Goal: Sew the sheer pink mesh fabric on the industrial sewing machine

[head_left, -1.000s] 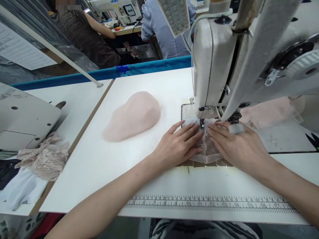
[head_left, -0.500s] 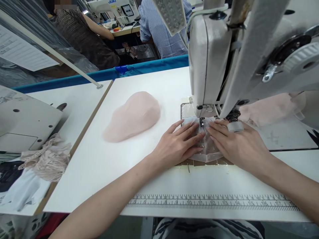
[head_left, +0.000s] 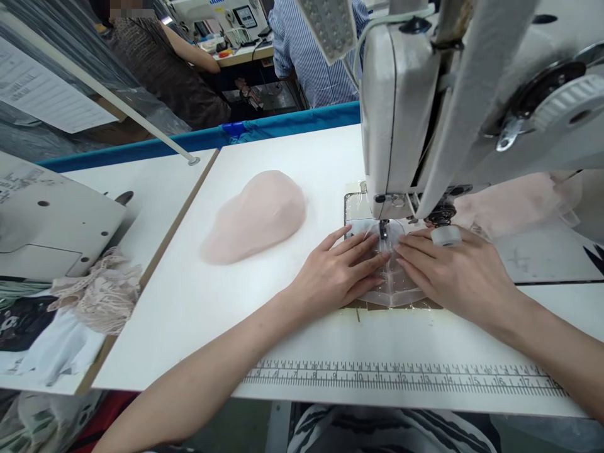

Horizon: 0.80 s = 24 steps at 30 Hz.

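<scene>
My left hand (head_left: pixel 337 272) lies flat with fingers stretched out on a sheer, clear-looking fabric piece (head_left: pixel 394 286) under the needle of a white sewing machine (head_left: pixel 401 107). My right hand (head_left: pixel 455 274) presses flat on the same piece from the right side, fingers pointing at the presser foot (head_left: pixel 383 230). Both hands hold the piece against the metal needle plate (head_left: pixel 352 207). A pale pink moulded cup (head_left: pixel 257 217) rests on the white table (head_left: pixel 189 302) to the left of my hands.
A printed ruler (head_left: pixel 406 376) runs along the table's front edge. More pink fabric (head_left: pixel 512 204) lies behind the machine at right. Lace and cloth scraps (head_left: pixel 89 296) sit on the left table. Two people (head_left: pixel 306 50) work at the back beyond a blue rail (head_left: pixel 283 126).
The sheer piece has fed a little further back under the needle, my fingers following it. The view shifted slightly.
</scene>
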Available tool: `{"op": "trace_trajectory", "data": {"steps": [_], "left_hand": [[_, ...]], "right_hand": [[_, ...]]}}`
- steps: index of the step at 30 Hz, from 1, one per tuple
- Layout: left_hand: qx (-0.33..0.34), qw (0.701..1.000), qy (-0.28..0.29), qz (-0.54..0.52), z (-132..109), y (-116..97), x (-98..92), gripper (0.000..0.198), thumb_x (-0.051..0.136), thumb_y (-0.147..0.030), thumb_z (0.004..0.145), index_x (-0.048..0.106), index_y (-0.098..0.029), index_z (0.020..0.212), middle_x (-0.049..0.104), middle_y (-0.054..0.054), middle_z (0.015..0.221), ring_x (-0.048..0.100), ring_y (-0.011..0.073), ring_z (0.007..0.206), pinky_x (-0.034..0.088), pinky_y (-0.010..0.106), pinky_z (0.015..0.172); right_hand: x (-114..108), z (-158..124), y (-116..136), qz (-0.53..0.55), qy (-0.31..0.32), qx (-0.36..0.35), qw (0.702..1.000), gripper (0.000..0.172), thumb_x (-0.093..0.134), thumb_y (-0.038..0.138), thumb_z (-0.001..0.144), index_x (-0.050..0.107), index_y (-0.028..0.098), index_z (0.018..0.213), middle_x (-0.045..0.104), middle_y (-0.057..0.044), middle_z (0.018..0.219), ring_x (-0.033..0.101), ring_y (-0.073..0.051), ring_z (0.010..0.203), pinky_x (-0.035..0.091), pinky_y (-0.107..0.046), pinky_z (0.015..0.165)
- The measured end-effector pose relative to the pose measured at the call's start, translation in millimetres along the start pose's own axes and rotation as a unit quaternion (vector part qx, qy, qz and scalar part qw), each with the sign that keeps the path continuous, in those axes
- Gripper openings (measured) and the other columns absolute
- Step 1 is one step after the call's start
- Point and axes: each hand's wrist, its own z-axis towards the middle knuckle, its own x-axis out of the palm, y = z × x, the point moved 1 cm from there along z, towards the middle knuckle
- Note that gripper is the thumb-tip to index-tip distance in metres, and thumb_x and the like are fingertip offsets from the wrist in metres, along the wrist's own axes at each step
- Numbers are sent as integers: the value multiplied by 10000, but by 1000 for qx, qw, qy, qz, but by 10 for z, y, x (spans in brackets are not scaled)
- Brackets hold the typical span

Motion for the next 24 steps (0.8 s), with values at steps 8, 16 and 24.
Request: {"op": "trace_trajectory", "data": {"steps": [8,16,24], "left_hand": [[16,1000,3,-3,-73,-30,-58,314,456,-358,976,594,-198,1208,540,88,1300,481,208,1247,358,419,1083],[-18,992,-97,-75,-124,-86,-178,334,529,-469,911,609,-175,773,664,-9,756,589,109,616,456,247,577],[-190,972,58,-130,-86,-184,-190,353,654,-493,803,523,-165,813,573,11,846,526,184,802,409,375,786]], "right_hand": [[-29,14,7,5,-10,9,1000,239,498,221,918,700,150,812,699,-39,768,583,-175,630,394,-332,655],[-160,-9,83,345,166,-10,924,251,517,256,911,622,190,693,593,16,643,510,-109,529,342,-251,481],[-143,8,97,341,121,83,928,128,492,224,900,614,200,931,625,-35,963,543,-106,584,449,-250,527]]}}
